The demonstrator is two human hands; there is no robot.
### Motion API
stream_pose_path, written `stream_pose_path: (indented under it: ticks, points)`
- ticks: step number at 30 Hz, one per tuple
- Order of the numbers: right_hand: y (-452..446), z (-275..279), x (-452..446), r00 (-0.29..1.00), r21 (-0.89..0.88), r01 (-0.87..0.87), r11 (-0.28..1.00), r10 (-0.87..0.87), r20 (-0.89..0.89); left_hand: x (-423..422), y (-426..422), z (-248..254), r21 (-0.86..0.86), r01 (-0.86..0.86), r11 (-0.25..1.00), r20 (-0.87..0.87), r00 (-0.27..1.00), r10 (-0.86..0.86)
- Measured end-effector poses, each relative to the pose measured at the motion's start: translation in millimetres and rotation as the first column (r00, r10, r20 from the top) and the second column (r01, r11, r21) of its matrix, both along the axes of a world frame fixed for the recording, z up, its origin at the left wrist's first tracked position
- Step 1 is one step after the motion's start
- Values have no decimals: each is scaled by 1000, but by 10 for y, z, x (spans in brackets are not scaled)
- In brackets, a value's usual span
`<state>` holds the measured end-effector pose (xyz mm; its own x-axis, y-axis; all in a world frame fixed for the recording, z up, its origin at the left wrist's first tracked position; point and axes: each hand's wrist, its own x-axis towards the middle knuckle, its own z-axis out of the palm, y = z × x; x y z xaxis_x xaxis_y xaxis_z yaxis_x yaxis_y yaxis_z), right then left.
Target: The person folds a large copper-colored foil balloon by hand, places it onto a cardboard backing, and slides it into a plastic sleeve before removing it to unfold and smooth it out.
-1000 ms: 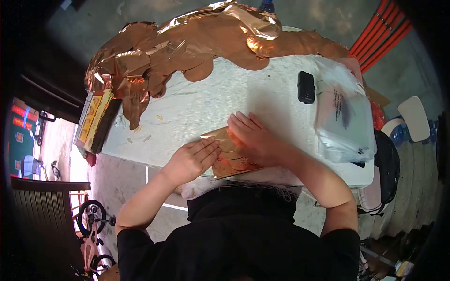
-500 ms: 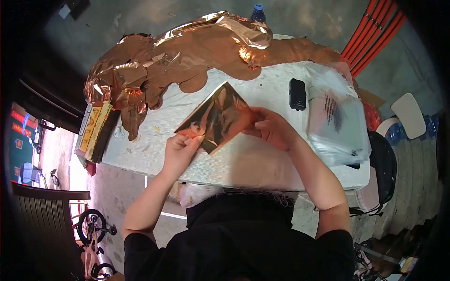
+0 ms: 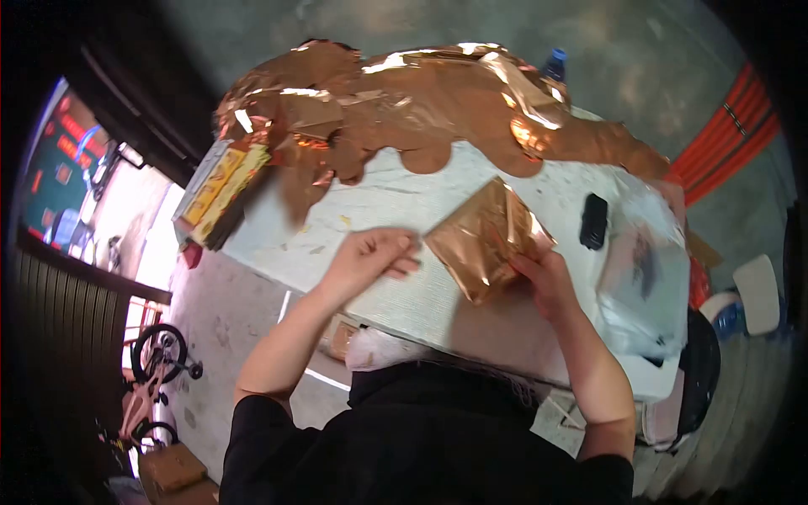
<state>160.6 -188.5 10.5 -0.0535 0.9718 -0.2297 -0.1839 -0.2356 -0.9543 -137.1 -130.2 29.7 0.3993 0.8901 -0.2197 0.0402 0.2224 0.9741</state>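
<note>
While right hand pinches foil sheet, some fingers hidden beneath, left hand curls loosely apart.

Can't see all of R hand, part hidden by copper foil piece, ctr. Can't read blurred print on plastic bags, mid-R. Can't see rest of black shirt, cut @ btm.

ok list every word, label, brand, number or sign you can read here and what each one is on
None can be read.
Plastic bags: dark print, too blurred.
Box with yellow side: pale marks, too unclear to tell if they are letters.
Red signs on the far left: too small.
Foil sheet in the right hand: no print visible.
</note>
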Motion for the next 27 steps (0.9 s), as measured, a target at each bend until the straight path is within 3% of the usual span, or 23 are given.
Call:
stream_pose_path:
  ticks: [2,3,4,5,7,13,15,17,21,23,27]
  points:
    - [13,-34,-38,1000,10,8,1000,-8,-7,-427,143,107,428,-75,901,-380,889,255]
    - [12,-24,-55,1000,65,17,998,-16,-20,-671,244,193,610,-44,791,-521,729,443]
    - [11,-21,-60,999,116,32,993,-28,-33,-911,353,269,770,40,637,-550,547,631]
    - [10,-36,-47,999,116,20,993,-16,-35,-1147,470,337,866,176,469,-500,352,791]
    - [14,-63,-20,999,78,-7,997,11,-44,-1619,714,425,788,228,571,-601,84,795]
    - [17,-65,3,998,28,-3,1000,5,-58,-1997,1124,319,798,324,507,-580,187,793]
    - [19,-160,75,999,24,0,1000,1,-52,-1937,1316,332,792,322,519,-586,159,795]
    - [17,-173,78,999,27,5,1000,-4,-46,-1825,1448,532,634,123,764,-770,193,608]
    - [6,-104,39,996,60,21,998,-15,-85,-1878,1796,608,613,197,765,-788,228,572]
    - [18,-107,38,994,79,17,997,-8,-107,-2009,1976,407,727,450,518,-683,393,616]
    - [11,-108,50,995,57,8,998,-2,-105,-2082,2072,203,771,341,537,-637,424,644]
